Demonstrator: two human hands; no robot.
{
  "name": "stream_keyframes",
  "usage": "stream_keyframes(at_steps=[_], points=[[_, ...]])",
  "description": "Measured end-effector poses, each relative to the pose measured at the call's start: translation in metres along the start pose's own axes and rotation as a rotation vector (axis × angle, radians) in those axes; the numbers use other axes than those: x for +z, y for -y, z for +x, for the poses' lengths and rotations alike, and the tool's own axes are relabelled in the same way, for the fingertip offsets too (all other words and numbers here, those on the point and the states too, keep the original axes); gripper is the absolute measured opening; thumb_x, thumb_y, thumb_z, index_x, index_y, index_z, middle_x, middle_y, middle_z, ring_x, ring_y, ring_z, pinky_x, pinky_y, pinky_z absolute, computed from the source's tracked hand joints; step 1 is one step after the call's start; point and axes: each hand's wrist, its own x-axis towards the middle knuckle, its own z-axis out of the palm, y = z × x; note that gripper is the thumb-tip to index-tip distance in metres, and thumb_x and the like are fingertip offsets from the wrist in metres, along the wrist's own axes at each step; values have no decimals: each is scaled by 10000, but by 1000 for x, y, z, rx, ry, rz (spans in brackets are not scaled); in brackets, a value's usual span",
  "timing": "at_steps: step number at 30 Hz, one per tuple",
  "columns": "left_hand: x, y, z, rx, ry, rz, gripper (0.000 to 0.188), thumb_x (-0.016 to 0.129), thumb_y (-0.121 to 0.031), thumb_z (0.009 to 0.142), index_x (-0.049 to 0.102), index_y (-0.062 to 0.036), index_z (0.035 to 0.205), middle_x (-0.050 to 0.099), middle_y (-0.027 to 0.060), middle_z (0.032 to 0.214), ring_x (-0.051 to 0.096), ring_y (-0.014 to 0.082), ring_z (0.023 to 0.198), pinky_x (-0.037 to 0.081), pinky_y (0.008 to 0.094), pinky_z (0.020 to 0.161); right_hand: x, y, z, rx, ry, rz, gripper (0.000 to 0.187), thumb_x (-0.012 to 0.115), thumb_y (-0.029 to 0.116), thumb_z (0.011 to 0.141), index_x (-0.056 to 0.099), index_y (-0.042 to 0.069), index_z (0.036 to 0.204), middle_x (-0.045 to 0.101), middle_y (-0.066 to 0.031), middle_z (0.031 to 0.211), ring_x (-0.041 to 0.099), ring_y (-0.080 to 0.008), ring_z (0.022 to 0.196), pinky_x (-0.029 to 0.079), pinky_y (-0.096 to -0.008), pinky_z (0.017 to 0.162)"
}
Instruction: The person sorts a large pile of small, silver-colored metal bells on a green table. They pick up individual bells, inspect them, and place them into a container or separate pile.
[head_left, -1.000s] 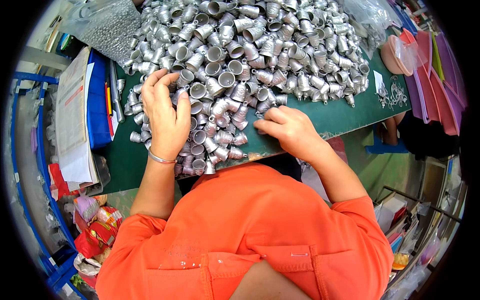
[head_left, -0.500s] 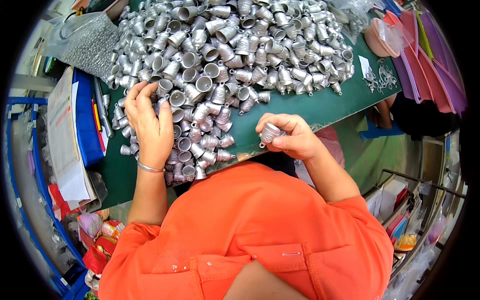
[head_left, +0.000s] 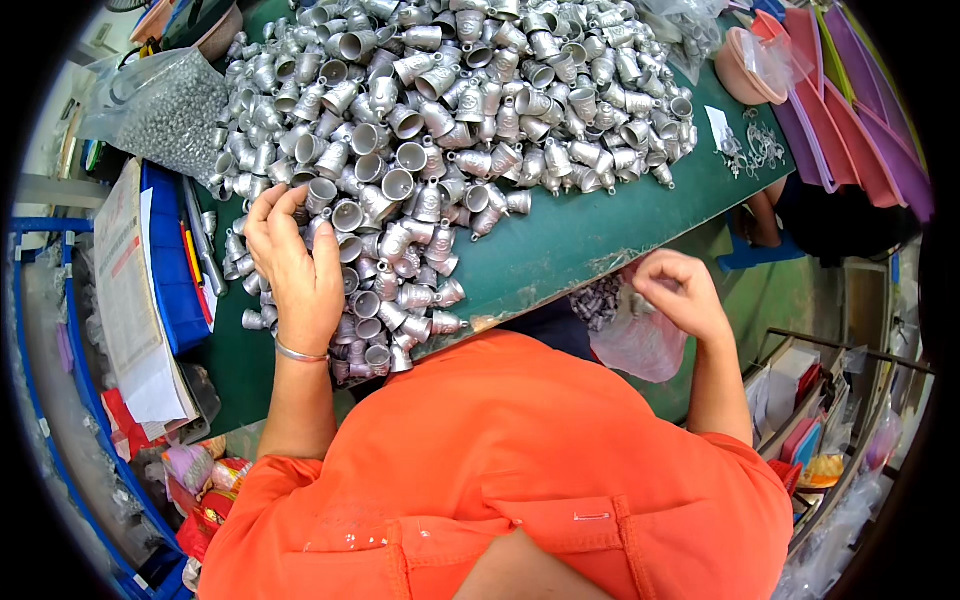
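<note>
Silver, bell-shaped metal pieces, each with a small loop at its closed end, lie in a large pile on the green table. My left hand, with a bangle on its wrist, rests at the pile's near left side, fingers apart, touching bells and gripping none. Beyond the table's front edge hangs my right hand, its fingers loosely curled; no bell shows in it. Just beside and below that hand is a pinkish clear plastic bag, with a cluster of small silvery pieces at its opening.
A bag of small silver beads lies at the left, beside a blue tray with pens. Far right are a pink basket, rings on the table and stacked coloured bins. A person sits beyond the right edge.
My right hand has moved right and past the table edge, over to the plastic bag. The bell it held no longer shows. My left hand stays among the bells.
</note>
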Motion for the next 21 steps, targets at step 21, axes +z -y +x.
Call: stream_keyframes(at_steps=[21], points=[[1, -1, 1, 3, -2, -29, 364, 531, -67, 851, 511, -10, 1210, 387, 190, 1295, 376, 331, 1228, 287, 426, 1059, 101, 19, 76, -237, -129, 795, 239, 656, -70, 818, 596, -23, 1044, 599, -112, 1131, 605, -157, 970, 514, -296, 854]])
